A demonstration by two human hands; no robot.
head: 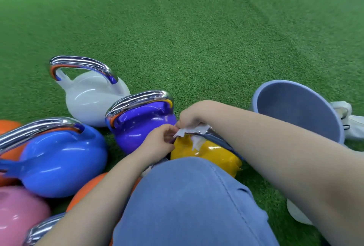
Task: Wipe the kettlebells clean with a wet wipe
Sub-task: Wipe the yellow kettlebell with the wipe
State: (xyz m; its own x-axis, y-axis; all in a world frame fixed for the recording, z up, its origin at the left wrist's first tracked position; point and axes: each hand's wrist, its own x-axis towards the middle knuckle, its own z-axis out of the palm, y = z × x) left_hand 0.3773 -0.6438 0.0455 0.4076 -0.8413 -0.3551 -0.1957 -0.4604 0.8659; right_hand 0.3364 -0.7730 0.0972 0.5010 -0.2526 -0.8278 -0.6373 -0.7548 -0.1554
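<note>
Two bare hands meet over the glossy yellow kettlebell [212, 152] lying beside the person's blue-trousered knee [189, 202]: the left hand [159, 140] and the right hand [192, 118] each pinch an edge of a crumpled white wet wipe [194, 136], fingers curled, the wipe draped over the kettlebell's chrome handle [213, 137]. Step in hand, by my judgement: wiping the handle, or spreading the wipe for it; the next move calls for a firm rub along the bar, then around the yellow body. Kettlebells counted on the green artificial turf [197, 39]: one white [92, 100], one purple [137, 125], one blue [59, 159], one pink [19, 212], one yellow, plus orange ones partly hidden, number uncertain. One grey-blue plastic bucket [295, 108] stands just right of the right forearm.
</note>
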